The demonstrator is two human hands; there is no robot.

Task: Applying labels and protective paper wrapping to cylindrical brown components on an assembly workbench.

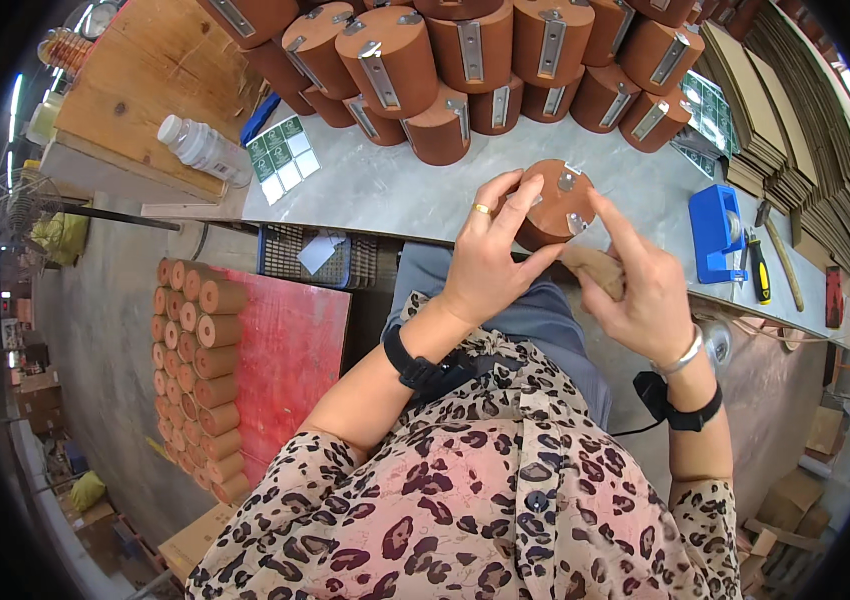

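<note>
At the table's near edge, a reddish-brown wooden cylinder (547, 212) is held with its round end up, small metal plates fixed near the rim. My left hand (488, 250) grips it from the left, fingers bent over the top edge and thumb at the near side. My right hand (642, 295) has a tan cloth (597, 268) tucked under its fingers. Its index finger reaches up against the cylinder's right side. Part of the cylinder is hidden by my fingers.
Similar cylinders with metal strips (385, 65) are stacked at the back. A label sheet (283, 160) and a plastic bottle (200, 145) lie left. Rightward are a blue tape dispenser (713, 235), screwdriver (760, 270), hammer (783, 255) and cardboard stacks (755, 100). Plain cylinders (195, 370) stand on a red board (290, 350).
</note>
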